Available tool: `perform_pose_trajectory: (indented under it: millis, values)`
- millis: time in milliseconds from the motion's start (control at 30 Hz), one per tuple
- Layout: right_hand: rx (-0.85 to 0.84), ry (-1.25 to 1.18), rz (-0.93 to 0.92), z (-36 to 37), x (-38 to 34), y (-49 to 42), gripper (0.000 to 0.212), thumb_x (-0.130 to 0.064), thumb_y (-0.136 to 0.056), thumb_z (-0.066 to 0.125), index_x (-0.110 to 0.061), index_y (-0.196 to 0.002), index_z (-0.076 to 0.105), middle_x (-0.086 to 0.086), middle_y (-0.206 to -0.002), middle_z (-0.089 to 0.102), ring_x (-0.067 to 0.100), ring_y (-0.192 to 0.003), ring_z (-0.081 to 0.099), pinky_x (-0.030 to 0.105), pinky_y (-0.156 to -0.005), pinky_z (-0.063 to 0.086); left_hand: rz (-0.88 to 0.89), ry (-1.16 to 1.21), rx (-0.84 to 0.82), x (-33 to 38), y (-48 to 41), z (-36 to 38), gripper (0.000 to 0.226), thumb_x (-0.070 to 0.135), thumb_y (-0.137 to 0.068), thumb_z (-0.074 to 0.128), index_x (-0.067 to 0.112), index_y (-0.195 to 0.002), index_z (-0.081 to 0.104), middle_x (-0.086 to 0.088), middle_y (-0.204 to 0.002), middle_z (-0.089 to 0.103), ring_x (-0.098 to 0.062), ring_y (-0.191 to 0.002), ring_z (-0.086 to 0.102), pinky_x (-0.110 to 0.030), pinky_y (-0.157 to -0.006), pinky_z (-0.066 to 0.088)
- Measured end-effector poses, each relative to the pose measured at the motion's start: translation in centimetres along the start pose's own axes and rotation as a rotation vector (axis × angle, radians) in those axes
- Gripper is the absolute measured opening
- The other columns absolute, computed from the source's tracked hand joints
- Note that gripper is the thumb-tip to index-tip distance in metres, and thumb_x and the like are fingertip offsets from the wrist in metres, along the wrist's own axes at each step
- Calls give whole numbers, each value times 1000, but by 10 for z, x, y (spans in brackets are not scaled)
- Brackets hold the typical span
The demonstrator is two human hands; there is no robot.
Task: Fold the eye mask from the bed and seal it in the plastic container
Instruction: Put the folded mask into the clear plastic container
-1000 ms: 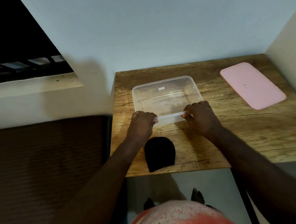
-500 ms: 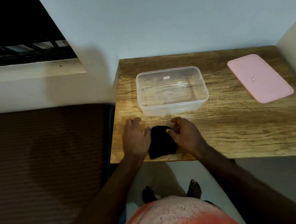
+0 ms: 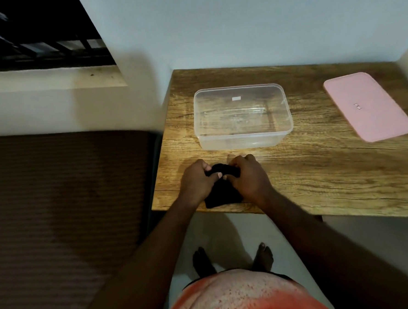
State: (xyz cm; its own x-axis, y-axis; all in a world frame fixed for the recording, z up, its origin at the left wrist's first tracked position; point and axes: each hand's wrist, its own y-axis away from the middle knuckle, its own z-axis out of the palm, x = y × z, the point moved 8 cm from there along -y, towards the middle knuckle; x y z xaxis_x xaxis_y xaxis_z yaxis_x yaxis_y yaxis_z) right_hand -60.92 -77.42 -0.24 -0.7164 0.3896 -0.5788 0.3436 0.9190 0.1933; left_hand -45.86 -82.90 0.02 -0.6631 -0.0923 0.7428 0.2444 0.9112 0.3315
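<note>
Both hands on the folded black eye mask (image 3: 222, 195), near the front edge of the wooden table (image 3: 318, 171). L hand (image 3: 197, 181) pinches its far-left corner, thumb on top, fingers curled. R hand (image 3: 246, 178) grips the far-right side the same way. Mask's long axis runs approx 12–6. Far end is bunched up btwn my fingers, near end flat on the wood right by the table edge. Clear plastic container (image 3: 240, 140) sits open & empty at 12 o'clock from the mask, near but not touching. Its long axis runs 9–3, i.e. across the mask's. Both hands abt equally near it. Pink lid (image 3: 367, 107) lies at 2 o'clock, well apart, R hand nearer. Next, I reckon: lift mask fwd to 12 & drop it in.
</note>
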Motion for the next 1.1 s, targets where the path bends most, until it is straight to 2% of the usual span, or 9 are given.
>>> perform_pose_trajectory:
  millis: [100, 200, 300, 433, 600, 700, 867, 1033, 1100]
  values:
    - [6, -102, 11, -2, 2, 1, 30, -30, -79, 78, -20, -103, 62, 2, -106, 56, 20, -96, 57, 26, -73, 42, 34, 99, -32, 1, 1, -4, 24, 18, -79, 77, 14, -85, 55, 4, -78, 55, -12, -74, 53, -26, -62, 42]
    - [-24, -349, 78, -5, 5, 3, 23, -24, -79, 78, -20, -84, 56, -2, -85, 62, 16, -79, 60, 25, -59, 41, 70, 218, -71, 7, 1, -12, 22, 14, -83, 74, 12, -92, 54, 1, -84, 57, -14, -82, 55, -30, -71, 46]
    - [-65, -696, 128, -13, 0, 8, 22, -20, -83, 76, -13, -89, 57, 8, -87, 68, 18, -78, 63, 29, -63, 48, 187, 307, -35, 24, 4, -28, 14, 10, -87, 67, 13, -90, 54, 0, -87, 61, -10, -85, 57, -28, -76, 45]
    - [33, -981, 107, -40, -16, 8, 16, -13, -89, 69, -17, -93, 54, 11, -83, 65, 25, -80, 64, 37, -65, 51, 282, 419, 9, 52, 9, -42, 12, 5, -93, 59, 15, -93, 64, -6, -99, 69, -17, -98, 63, -33, -84, 51]
    - [151, -958, -10, -74, -37, 1, 16, -8, -94, 61, -23, -94, 57, 24, -99, 68, 37, -87, 65, 46, -68, 53, 226, 576, -91, 70, 1, -50, 29, 3, -92, 58, 27, -94, 75, 0, -106, 73, -15, -100, 68, -30, -76, 57]
    - [158, -1006, -42, -86, -47, -8, 18, -1, -94, 58, -19, -92, 64, 16, -100, 70, 31, -92, 66, 41, -73, 54, 211, 592, -132, 75, -8, -57, 30, 5, -91, 60, 29, -88, 78, 4, -104, 73, -13, -95, 69, -27, -63, 55]
    - [-19, -962, -37, -83, -66, -26, 27, -3, -89, 67, -18, -111, 70, 4, -111, 72, 20, -102, 69, 32, -78, 57, 267, 593, -108, 85, -25, -69, 29, 4, -92, 61, 29, -91, 74, 3, -105, 71, -15, -93, 69, -23, -63, 55]
    - [42, -932, -9, -93, -75, -49, 34, 8, -88, 61, -16, -111, 69, 3, -108, 71, 19, -101, 67, 29, -71, 56, 275, 607, -83, 89, -47, -80, 23, 6, -93, 60, 22, -104, 72, 0, -107, 69, -17, -91, 68, -30, -62, 58]
    - [75, -919, 10, -98, -73, -60, 34, 8, -89, 60, -18, -109, 69, 2, -106, 71, 20, -101, 67, 31, -71, 56, 277, 555, 7, 87, -56, -88, 23, 6, -93, 59, 18, -108, 71, -3, -108, 70, -13, -88, 68, -29, -63, 58]
